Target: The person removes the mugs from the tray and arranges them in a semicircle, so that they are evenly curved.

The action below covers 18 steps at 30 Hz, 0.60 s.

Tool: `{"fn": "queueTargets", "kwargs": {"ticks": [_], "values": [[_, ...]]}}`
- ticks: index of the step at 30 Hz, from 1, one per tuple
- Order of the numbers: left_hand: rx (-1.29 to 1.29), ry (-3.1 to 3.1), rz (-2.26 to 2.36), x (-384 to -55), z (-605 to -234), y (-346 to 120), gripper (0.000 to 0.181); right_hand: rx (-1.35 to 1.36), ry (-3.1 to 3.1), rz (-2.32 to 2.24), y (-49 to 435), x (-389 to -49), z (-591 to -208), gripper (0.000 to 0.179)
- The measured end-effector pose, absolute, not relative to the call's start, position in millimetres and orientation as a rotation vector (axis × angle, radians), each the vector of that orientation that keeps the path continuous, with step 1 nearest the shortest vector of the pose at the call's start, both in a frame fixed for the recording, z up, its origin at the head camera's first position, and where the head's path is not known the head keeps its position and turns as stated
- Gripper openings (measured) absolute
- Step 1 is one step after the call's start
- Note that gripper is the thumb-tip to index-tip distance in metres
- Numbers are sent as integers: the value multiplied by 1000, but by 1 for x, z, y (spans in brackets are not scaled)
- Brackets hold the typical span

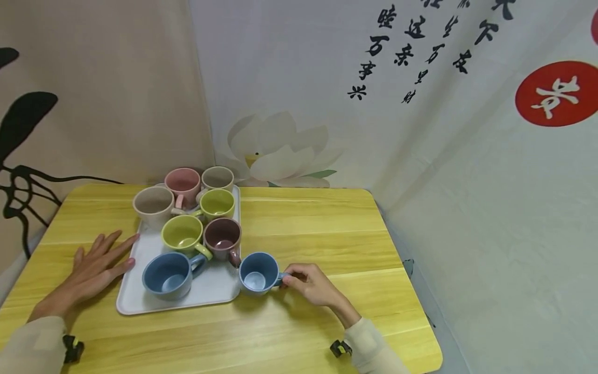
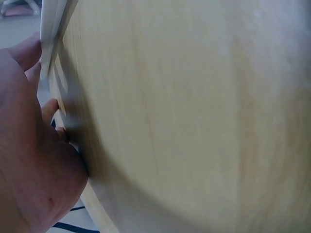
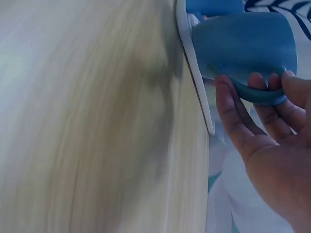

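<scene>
My right hand [image 1: 312,284] pinches the handle of a blue mug [image 1: 259,274], which stands upright in its grip at the right edge of the white tray [image 1: 215,288]. In the right wrist view, fingers and thumb curl round the handle of this blue mug [image 3: 243,46] beside the tray's rim. At the tray's left side my left hand [image 1: 95,272] lies with fingers spread, fingertips right at the rim. A second blue mug [image 1: 168,276] sits at the front of the tray. Behind it are two yellow-green mugs [image 1: 182,234] and a maroon mug [image 1: 222,240].
Two beige mugs [image 1: 154,205] and a pink mug [image 1: 182,186] fill the back of the tray. The wooden table [image 1: 317,228] reaches a printed cloth wall [image 1: 289,78] behind. A black wire-like stand [image 1: 23,192] is at the far left.
</scene>
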<state>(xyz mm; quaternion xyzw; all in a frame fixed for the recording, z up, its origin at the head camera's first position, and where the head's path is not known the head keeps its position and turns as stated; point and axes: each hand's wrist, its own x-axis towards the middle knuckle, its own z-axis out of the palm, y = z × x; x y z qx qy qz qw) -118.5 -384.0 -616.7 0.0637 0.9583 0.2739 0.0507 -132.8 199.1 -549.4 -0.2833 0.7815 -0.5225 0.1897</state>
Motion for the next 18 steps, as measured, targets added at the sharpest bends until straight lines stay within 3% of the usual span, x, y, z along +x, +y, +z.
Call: {"fn": "queueTargets", "kwargs": {"ticks": [18], "values": [[199, 2925, 802, -119, -617, -383, 73, -372, 2428, -1797, 252, -133, -548, 26]]}}
